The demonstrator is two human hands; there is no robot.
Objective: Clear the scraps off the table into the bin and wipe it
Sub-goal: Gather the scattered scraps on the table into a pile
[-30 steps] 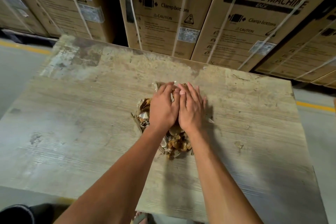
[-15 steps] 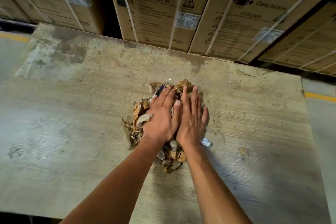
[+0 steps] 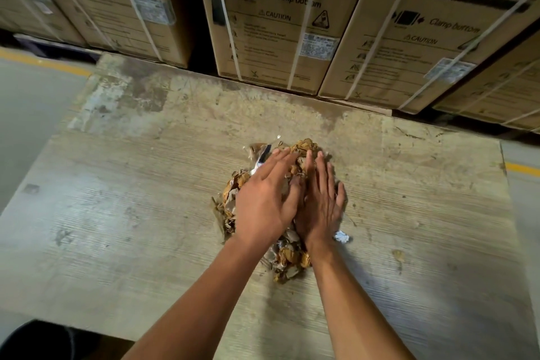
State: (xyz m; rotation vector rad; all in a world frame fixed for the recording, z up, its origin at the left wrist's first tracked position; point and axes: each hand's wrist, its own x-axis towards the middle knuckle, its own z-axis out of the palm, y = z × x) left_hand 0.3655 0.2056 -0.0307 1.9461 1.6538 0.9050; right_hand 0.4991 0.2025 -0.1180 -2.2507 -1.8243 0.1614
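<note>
Looking down at a worn wooden table (image 3: 122, 213), with strapped washing-machine cartons (image 3: 280, 23) stacked against its far edge. Mid-table sits a loose heap of scraps (image 3: 287, 257): dry brown flakes, paper and foil, probably light, crumbly and quick to scatter. Left hand (image 3: 264, 199) and right hand (image 3: 320, 202) lie flat on it, fingers straight. Cupping from the outer edges looks best. One foil bit (image 3: 341, 237) lies just beside the heap. A dark rounded shape, possibly the bin (image 3: 43, 339), shows below the table's near-left edge.

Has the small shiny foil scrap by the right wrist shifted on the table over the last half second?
No. The foil scrap stays put on the table, same offset from the brown stain; only the camera moved.
</note>
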